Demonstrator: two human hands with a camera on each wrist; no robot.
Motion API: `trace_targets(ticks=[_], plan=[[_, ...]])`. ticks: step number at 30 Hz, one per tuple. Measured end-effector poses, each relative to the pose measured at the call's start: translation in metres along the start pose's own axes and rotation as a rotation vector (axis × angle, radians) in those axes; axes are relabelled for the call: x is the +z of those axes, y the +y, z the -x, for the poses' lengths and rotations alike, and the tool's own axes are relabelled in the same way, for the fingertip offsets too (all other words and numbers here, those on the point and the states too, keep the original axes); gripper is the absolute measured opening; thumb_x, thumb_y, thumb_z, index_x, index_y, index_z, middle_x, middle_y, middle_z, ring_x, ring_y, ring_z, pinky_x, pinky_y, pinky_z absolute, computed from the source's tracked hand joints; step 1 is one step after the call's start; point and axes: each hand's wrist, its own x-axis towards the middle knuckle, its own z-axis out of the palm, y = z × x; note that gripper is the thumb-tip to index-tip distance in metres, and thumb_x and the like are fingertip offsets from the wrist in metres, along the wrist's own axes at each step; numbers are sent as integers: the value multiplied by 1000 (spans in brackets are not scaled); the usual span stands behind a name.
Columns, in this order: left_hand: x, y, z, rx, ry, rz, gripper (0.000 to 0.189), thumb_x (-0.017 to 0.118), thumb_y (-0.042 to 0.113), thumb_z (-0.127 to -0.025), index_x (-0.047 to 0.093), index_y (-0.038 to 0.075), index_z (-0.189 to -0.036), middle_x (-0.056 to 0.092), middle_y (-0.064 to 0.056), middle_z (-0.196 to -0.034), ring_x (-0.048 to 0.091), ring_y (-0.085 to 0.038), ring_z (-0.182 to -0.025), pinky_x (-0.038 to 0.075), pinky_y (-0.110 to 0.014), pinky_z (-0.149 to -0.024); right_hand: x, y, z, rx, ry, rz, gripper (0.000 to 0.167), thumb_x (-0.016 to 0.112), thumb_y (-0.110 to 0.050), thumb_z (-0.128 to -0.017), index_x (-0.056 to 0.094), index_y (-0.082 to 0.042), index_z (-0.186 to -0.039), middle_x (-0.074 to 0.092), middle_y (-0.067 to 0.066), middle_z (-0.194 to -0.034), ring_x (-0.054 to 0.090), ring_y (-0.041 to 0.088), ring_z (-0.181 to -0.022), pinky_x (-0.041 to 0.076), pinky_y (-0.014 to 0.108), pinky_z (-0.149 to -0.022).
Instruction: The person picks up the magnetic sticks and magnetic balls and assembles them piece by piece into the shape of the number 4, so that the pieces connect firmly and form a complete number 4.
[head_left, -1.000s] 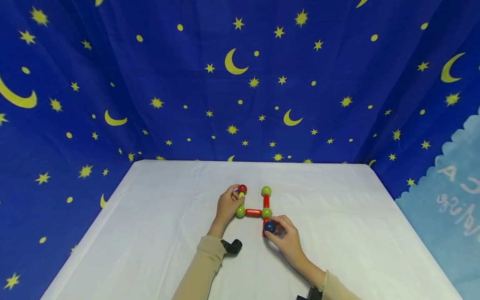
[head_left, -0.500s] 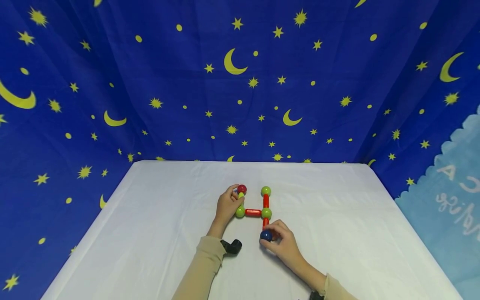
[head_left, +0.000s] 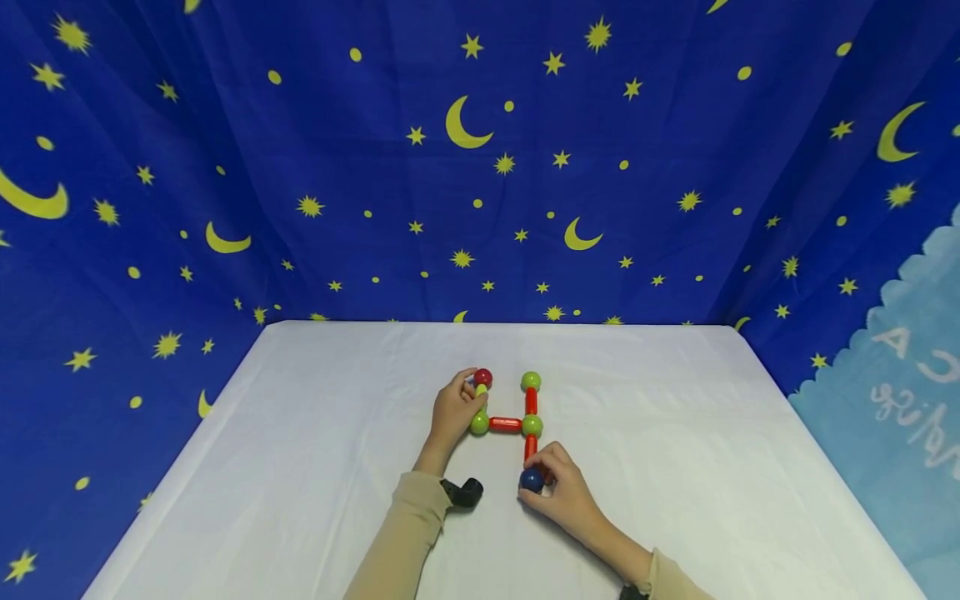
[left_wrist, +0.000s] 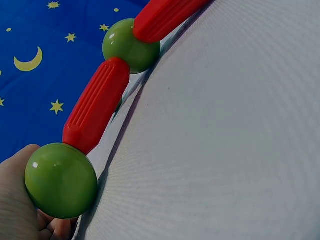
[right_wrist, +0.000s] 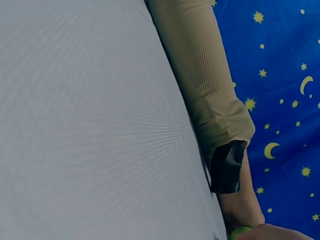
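Observation:
A frame of balls and rods lies on the white cloth in the head view. My left hand (head_left: 452, 414) grips its yellow-green rod (head_left: 482, 392), which joins a red ball (head_left: 483, 378) to a green ball (head_left: 480, 424). A red rod (head_left: 506, 425) runs from there to a second green ball (head_left: 532, 425). Another red rod (head_left: 531, 402) leads away to a far green ball (head_left: 531, 381), and a near red rod (head_left: 531, 447) points toward me. At that rod's near end, my right hand (head_left: 567, 497) pinches a blue ball (head_left: 531, 480). The right fingers hide part of the rod.
The white cloth (head_left: 645, 417) covers the table and surrounds the frame. A blue curtain (head_left: 360, 150) with moons and stars stands behind and at the sides. Each wrist wears a black camera mount, the left one (head_left: 465, 493) sitting low over the cloth.
My right hand has brought the blue ball toward me, from beside the near red rod to its near end. The left hand keeps its grip, and the rest of the frame stays put.

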Motion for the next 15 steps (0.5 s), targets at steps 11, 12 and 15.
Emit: trace_targets(ticks=[11, 12, 15], plan=[[0, -1, 0, -7, 0, 2, 47, 71, 13, -81, 59, 9, -126, 58, -4, -77, 48, -8, -64, 40, -17, -59, -1, 0, -1, 36, 21, 92, 48, 84, -13, -67, 65, -11, -111, 54, -3, -99, 49, 4, -83, 48, 20, -73], [0, -1, 0, -6, -2, 3, 47, 71, 13, -81, 59, 9, -126, 58, -4, -78, 48, -8, -64, 40, -17, -59, -1, 0, -1, 42, 7, 107, 50, 84, -15, -68, 65, -11, -115, 53, -3, -101, 50, 5, -86, 49, 21, -76], [-1, 0, 0, 0, -5, 4, 47, 71, 14, -81, 59, 9, -126, 58, -4, -78, 48, -8, -64, 41, -18, -59, -1, 1, -2, 48, -35, 145, 53, 83, -20, -71, 64, -13, -120, 50, -4, -104, 51, 8, -93, 50, 25, -83]])
